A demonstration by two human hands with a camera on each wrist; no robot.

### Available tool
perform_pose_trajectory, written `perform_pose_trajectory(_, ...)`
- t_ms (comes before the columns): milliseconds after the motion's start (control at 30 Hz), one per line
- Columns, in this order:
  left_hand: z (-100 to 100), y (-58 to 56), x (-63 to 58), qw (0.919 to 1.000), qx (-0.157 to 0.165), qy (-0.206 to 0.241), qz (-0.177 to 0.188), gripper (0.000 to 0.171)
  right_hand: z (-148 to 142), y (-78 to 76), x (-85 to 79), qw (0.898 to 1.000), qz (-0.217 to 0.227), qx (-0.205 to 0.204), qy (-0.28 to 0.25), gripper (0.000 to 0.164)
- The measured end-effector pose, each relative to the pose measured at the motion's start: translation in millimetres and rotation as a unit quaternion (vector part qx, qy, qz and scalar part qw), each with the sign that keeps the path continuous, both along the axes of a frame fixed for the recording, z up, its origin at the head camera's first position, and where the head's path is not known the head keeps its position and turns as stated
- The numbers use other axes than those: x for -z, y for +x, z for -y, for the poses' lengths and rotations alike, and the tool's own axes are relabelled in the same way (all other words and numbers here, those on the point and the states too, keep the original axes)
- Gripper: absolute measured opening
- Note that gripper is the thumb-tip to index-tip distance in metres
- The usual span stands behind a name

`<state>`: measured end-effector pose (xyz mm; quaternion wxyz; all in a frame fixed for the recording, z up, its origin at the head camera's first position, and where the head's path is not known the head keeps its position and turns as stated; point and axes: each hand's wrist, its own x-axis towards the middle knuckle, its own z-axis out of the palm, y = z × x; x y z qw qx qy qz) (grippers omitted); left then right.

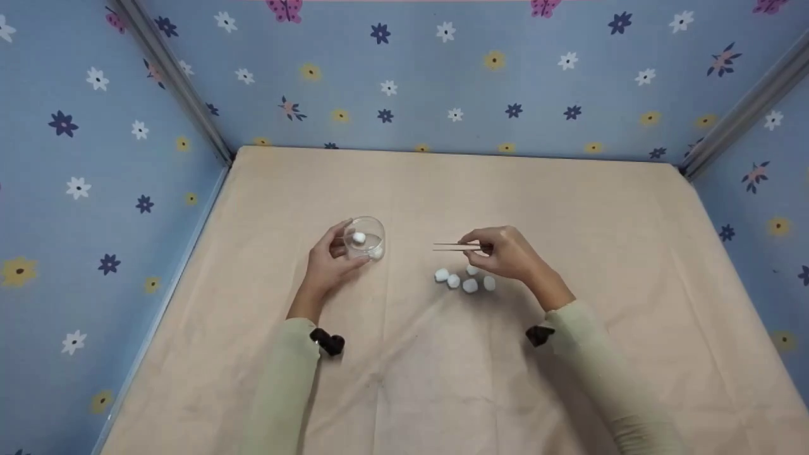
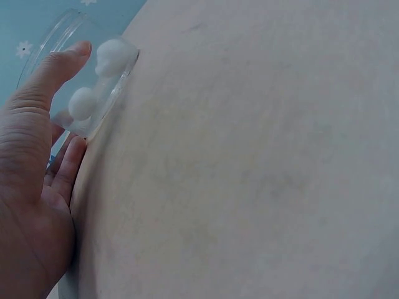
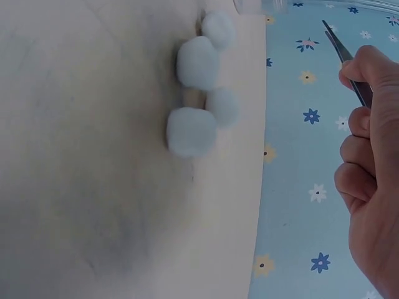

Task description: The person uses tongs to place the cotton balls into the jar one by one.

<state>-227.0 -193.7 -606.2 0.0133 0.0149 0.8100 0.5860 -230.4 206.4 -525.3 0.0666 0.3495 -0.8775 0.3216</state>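
Observation:
My left hand [image 1: 330, 259] grips a clear round cup [image 1: 364, 229] by its side, thumb in front and fingers behind. Inside the cup lie white cotton balls [image 2: 81, 103], near its bottom in the left wrist view. To the right, my right hand [image 1: 509, 253] pinches a pair of tweezers [image 1: 449, 247] between thumb and fingers. The tips point left toward the cup, stand slightly apart and hold nothing. Several loose cotton balls [image 1: 469, 285] sit in a cluster on the cloth, just below the right hand in the head view.
A beige cloth [image 1: 404, 354] with creases covers the table. Blue flowered panels [image 1: 442, 76] rise along the back and both sides, with grey posts [image 1: 183, 82] at the corners. A dark wrist camera [image 1: 327, 342] is strapped at each sleeve.

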Motion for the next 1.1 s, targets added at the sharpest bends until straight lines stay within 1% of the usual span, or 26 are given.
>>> perform_pose_trajectory(233,-1,1.0,-0.3,1.0000,-0.001,0.007,0.003,0.091,-6,5.7,6.4,0.999,0.021,0.007,0.024,0.018)
perform_pose_trajectory(500,-2,1.5,-0.8,0.9999,-0.005,0.009,0.013,0.090,-7,8.9,11.0,0.999,0.037,0.016,0.026,0.017)
perform_pose_trajectory(767,-3,1.1,-3.5,0.9999,-0.007,0.009,0.011,0.092,-9,11.5,22.5,0.997,0.060,0.007,0.037,0.017)
perform_pose_trajectory(933,-2,1.5,-2.7,0.9999,-0.005,0.001,0.010,0.091,-9,13.5,28.1,0.995,0.087,0.008,0.054,0.016)
perform_pose_trajectory(1000,-2,1.6,-2.2,0.9999,-0.002,0.000,0.010,0.091,-9,14.4,28.6,0.993,0.101,0.011,0.060,0.016)
perform_pose_trajectory(1100,-1,1.1,-1.9,0.9999,-0.001,0.000,0.011,0.091,-8,15.0,28.3,0.991,0.111,0.015,0.071,0.017)
